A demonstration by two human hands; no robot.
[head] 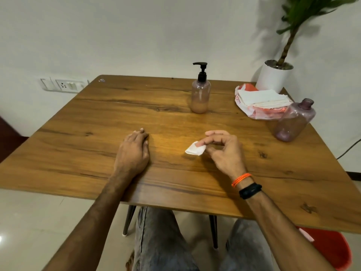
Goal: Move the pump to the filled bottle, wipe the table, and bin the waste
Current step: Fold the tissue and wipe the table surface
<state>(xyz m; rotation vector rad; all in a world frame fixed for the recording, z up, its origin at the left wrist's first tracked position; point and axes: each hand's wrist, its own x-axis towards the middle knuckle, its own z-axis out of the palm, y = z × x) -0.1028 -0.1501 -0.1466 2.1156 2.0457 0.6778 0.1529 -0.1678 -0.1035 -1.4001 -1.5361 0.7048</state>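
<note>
The right hand (222, 149) pinched a crumpled tissue (195, 148) between thumb and fingertips, just above the table (78, 133) near its middle; the left hand (134, 151) lay flat, fingers together. Tissue looked light, soft, easily torn when damp, so best bunched whole in the fingers

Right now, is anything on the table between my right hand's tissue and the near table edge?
Nothing visible. The right hand pinches the tissue, and bare table runs to the near edge.
</note>
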